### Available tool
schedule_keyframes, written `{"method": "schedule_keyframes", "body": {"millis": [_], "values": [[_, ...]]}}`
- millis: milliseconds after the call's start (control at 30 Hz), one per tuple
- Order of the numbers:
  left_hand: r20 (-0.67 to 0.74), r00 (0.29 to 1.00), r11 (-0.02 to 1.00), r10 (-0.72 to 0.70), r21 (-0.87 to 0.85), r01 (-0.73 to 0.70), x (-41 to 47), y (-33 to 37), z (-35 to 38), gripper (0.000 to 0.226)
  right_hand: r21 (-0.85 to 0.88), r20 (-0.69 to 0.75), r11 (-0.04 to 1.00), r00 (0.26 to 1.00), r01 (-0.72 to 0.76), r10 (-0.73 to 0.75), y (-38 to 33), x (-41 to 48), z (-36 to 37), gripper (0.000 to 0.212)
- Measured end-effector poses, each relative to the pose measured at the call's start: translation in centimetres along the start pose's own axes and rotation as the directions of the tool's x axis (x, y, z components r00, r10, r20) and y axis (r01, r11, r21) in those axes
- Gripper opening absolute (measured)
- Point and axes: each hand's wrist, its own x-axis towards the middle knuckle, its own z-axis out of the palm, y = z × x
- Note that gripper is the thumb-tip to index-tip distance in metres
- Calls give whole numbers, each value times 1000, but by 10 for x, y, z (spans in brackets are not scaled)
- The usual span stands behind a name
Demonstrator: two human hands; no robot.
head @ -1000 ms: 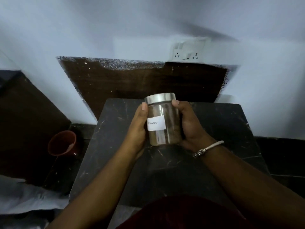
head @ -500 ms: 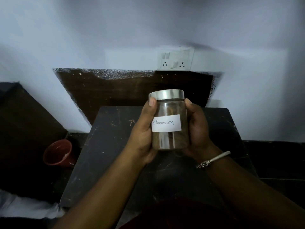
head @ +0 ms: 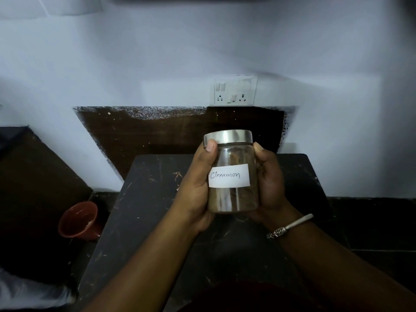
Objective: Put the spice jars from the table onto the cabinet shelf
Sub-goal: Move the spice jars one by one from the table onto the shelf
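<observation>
Cinnamon jar (head: 231, 176) has turned label-forward and risen above the table (head: 144, 212); my left hand (head: 195, 194) and right hand (head: 270, 188) grip its sides, ready for shelving.

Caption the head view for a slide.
Both hands, left and right, hold a cinnamon jar above the table.

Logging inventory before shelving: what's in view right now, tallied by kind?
Spice jars: 1, the Cinnamon jar, held in both hands, left hand and right hand
Tables: 1, the dark table
Cups: 1, the reddish cup on the floor
Wall sockets: 1, the switch plate
Bracelets: 1, the bracelet
Total: 5
</observation>
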Motion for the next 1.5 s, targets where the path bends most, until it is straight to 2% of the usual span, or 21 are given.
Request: {"method": "schedule_keyframes", "body": {"millis": [300,367,433,467,533,600,667,767,800,867,967,1067,1133,1167,1233,1267,1300,1367,1400,1433,1500], "values": [[63,998,1000,3,-26,-1,5,8,9,83,8,-42,1000,999,11,-11,-9,1,1,53],[68,998,1000,1,-23,1,6,9,10,81,-54,-94,998,995,16,-21,-12,2,1,53],[68,998,1000,5,8,-6,8,13,13,81,-248,-173,968,981,44,-89,-20,2,2,53],[68,997,999,19,31,-21,12,16,16,82,-400,-210,913,962,77,-173,-27,4,4,50],[76,996,998,54,39,-57,16,22,22,87,-693,-207,702,889,161,-409,-38,4,10,39],[84,986,988,142,55,-146,27,38,31,86,-820,-95,507,811,265,-578,-59,5,21,40],[95,961,959,261,90,-269,44,62,45,76,-863,63,371,803,342,-592,-85,5,35,51],[190,900,890,392,170,-424,61,109,75,60,-933,200,149,816,327,-543,-124,10,58,82],[223,880,869,419,182,-460,67,124,87,58,-937,234,90,800,336,-552,-138,15,66,89],[279,838,830,470,185,-527,77,150,113,58,-927,271,52,761,371,-589,-161,27,81,93],[376,740,724,558,214,-655,102,196,153,57,-888,299,58,670,456,-679,-202,59,105,90],[456,652,614,606,253,-748,143,245,181,42,-868,380,-58,584,494,-717,-247,101,122,84],[443,635,513,633,375,-772,180,272,189,47,-880,391,-106,580,463,-714,-277,134,124,82],[400,638,432,658,493,-755,200,281,187,57,-895,375,-114,590,430,-716,-292,150,122,83],[333,589,185,737,738,-649,245,295,169,66,-930,325,-124,617,347,-717,-319,185,112,85],[349,599,43,721,840,-541,264,299,157,68,-944,303,-133,628,303,-717,-332,201,106,85],[365,662,-90,655,907,-412,282,300,146,71,-954,281,-136,641,267,-715,-345,219,98,85],[347,802,-311,486,926,-213,305,295,132,77,-973,222,-110,673,205,-705,-370,249,83,85],[340,830,-375,443,911,-173,314,295,130,78,-980,194,-106,686,169,-701,-380,266,76,85],[338,841,-394,422,904,-165,318,297,131,77,-985,175,-117,693,130,-700,-390,280,70,85],[310,865,-352,394,921,-170,324,303,132,76,-987,142,-152,710,49,-689,-404,310,59,85]]}}
